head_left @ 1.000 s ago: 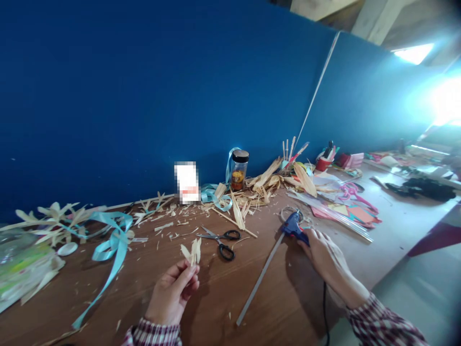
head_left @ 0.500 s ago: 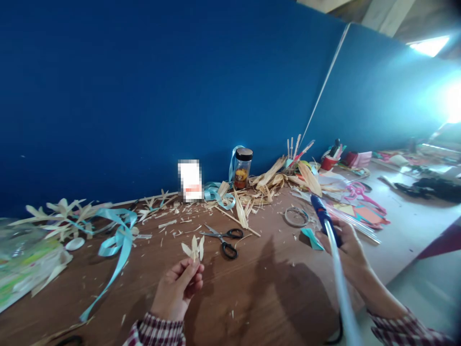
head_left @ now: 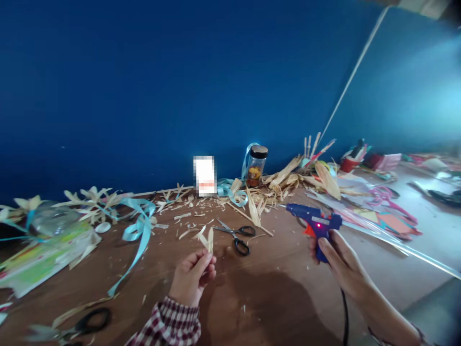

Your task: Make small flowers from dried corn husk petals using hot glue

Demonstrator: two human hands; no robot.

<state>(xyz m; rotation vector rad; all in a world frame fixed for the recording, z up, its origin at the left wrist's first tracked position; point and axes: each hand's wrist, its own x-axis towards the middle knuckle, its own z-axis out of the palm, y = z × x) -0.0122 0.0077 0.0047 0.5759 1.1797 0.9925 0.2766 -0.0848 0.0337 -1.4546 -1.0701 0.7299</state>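
Observation:
Between thumb and fingers, my left hand pinches a small flower of pale corn-husk petals, which fan upward. On the right, my right hand is wrapped round the handle of a blue glue gun with an orange trigger and a lit red light. Its nozzle points left, and a long clear glue stick runs out of its back. Black-handled scissors lie partly open on the brown table beyond my left hand. The two hands are well apart.
A black-lidded jar stands by the blue wall amid dried corn husks. Light-blue ribbon and finished husk flowers lie at the left. A second pair of scissors is near the front edge. Pink scissors lie right.
The glue gun has turned from pointing away to pointing left, its side now showing. My left hand still pinches the husk flower. The view has shifted slightly left.

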